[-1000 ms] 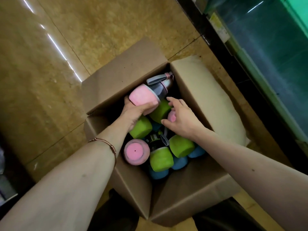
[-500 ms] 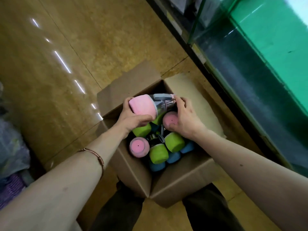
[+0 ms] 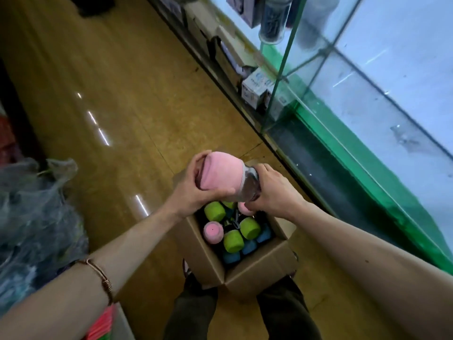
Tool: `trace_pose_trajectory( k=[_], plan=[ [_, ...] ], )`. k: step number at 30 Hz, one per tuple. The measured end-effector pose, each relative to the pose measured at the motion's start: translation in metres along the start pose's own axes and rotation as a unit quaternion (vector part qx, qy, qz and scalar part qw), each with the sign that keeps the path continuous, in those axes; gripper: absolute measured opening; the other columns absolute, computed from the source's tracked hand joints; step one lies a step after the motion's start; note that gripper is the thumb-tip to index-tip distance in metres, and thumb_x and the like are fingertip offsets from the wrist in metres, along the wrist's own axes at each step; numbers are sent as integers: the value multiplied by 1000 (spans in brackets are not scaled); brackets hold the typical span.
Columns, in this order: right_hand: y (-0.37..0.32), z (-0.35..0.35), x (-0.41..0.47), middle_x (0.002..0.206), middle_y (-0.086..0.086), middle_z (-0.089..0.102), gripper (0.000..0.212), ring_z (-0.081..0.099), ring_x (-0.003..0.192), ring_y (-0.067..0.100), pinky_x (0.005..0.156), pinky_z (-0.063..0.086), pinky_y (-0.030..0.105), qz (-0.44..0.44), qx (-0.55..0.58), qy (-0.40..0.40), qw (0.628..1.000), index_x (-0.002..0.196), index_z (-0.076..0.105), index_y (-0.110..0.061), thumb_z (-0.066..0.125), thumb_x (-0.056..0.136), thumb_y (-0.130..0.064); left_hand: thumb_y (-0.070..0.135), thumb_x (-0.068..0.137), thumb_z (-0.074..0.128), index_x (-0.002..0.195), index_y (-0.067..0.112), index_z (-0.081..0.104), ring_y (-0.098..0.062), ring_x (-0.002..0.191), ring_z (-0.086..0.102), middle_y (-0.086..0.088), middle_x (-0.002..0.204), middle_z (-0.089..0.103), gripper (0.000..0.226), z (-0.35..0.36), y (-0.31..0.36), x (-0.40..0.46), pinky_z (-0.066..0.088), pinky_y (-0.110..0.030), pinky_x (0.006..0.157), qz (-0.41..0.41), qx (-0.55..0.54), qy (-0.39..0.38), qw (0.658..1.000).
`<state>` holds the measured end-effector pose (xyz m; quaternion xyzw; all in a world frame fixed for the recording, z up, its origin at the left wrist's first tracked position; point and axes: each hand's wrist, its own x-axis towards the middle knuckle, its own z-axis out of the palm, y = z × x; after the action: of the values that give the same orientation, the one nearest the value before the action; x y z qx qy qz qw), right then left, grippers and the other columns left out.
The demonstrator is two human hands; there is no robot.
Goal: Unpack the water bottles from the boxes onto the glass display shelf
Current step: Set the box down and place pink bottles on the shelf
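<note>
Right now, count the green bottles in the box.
3, maybe more. One green bottle sits at the box's left, one toward the right, one in front. A green sliver under the held bottle may be a fourth.

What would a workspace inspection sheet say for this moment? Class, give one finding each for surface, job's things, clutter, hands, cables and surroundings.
Surface: glossy tan floor; the box stands on it.
Job's things: pink bottle held above the open box; green, pink and blue bottles are in the box.
Clutter: plastic bags on the left; small white boxes by the cabinet.
Hands: left hand grips the bottle's pink end; right hand grips its clear end.
Cables: nothing seen.
Surroundings: glass cabinet on the right, green-edged; a dark cylinder stands inside.
</note>
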<state>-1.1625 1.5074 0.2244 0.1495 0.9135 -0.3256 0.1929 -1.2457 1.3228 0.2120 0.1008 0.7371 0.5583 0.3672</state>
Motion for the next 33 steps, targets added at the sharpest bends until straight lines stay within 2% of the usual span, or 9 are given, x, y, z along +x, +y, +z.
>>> trace_pose_trajectory(
  k=[2,5,9,12,16,20,23,30,33],
  plan=[
    [-24,-23,-20,111,-1,51,68,53,100,19,76,42,30,-4,23,22,999,122,46,-16,77,64,-36,35,47,87,122,42,41,-14,108,61,0,123,58,88,-6,28,-23,54,-36,88,8,-70,39,997],
    [-60,-55,-46,102,-6,48,62,50,91,16,69,35,26,-20,31,58,998,114,47,-20,77,63,-39,44,37,91,119,34,44,-7,98,65,1,119,57,95,-8,73,-53,55,-23,72,39,-156,64,985],
    [-102,-99,-79,100,-4,54,56,52,87,16,69,44,30,-19,40,92,995,105,48,-22,77,62,-42,46,33,94,125,37,46,-16,103,63,4,124,51,104,-15,133,-78,56,-34,71,79,-198,28,977],
    [-130,-136,-103,99,-3,57,53,53,86,18,68,45,32,-26,30,134,990,105,48,-19,76,65,-40,37,36,94,130,37,43,-24,109,60,1,130,46,108,-27,182,-88,57,-39,74,118,-176,-17,977],
    [-167,-184,-125,95,-2,56,50,52,81,16,58,39,24,-45,5,214,976,100,46,-20,77,66,-39,36,43,90,130,33,42,-19,110,58,2,129,46,99,-45,245,-98,57,-36,76,221,-113,-19,969],
    [-205,-228,-147,85,-9,52,49,48,73,11,55,33,20,-68,-22,278,958,99,45,-20,80,66,-33,38,48,84,134,31,34,-17,103,60,3,123,46,100,-54,301,-111,55,-26,70,291,-89,-24,952],
    [-226,-257,-161,89,-1,57,49,54,79,19,62,43,31,-73,-47,317,944,98,47,-17,79,65,-34,39,52,83,135,37,31,-20,103,61,0,126,44,98,-55,334,-118,56,-30,74,352,-84,-24,932],
    [-260,-324,-193,78,-9,49,50,47,70,11,54,35,17,-79,-85,376,919,96,45,-15,80,68,-35,30,64,75,121,39,35,2,82,61,4,113,49,71,-50,417,-128,49,-12,62,431,-74,-15,899],
    [-265,-352,-206,76,-7,44,49,46,73,17,56,35,28,-58,-111,395,910,92,42,-17,79,67,-38,40,63,75,124,34,35,3,85,60,3,113,52,73,-44,448,-125,49,-11,64,452,-38,-15,891]
  ],
)
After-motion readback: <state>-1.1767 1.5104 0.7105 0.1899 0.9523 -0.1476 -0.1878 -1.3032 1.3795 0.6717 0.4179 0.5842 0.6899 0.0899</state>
